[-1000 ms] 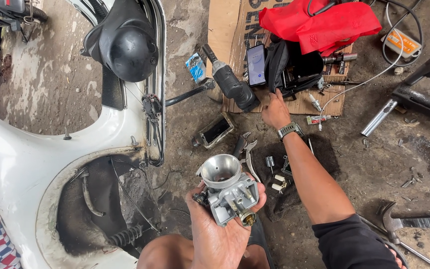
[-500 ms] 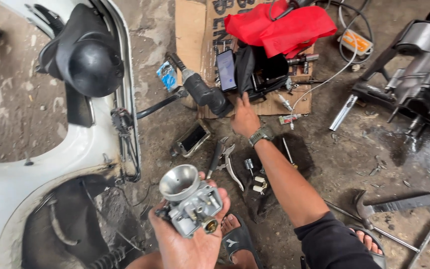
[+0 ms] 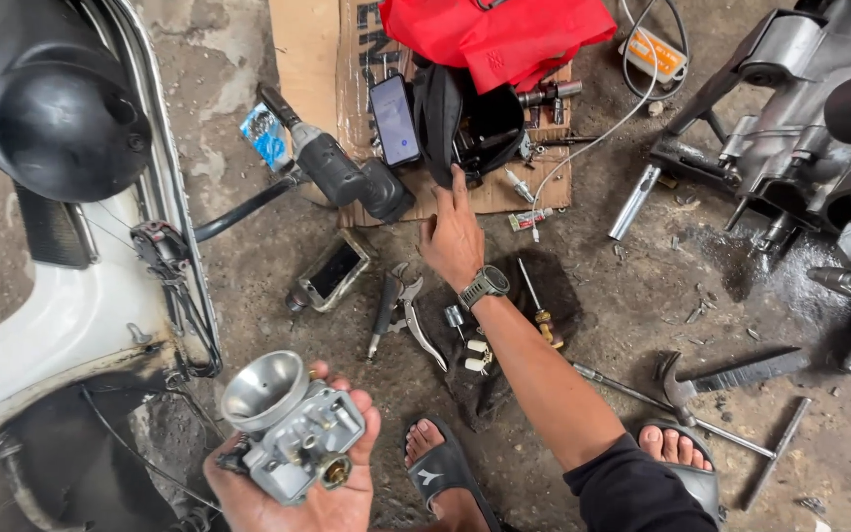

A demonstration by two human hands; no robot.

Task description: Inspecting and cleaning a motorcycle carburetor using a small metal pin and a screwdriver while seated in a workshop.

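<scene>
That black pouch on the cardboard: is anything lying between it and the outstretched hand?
Nothing visible does. The right hand has its fingertips right at the open black pouch; the phone and power tool lie off to the side.

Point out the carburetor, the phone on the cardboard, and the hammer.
carburetor (image 3: pixel 293 429), head view, on its metal body.
phone (image 3: pixel 395 119), head view, middle of its screen.
hammer (image 3: pixel 677 386), head view, on its head.
</scene>
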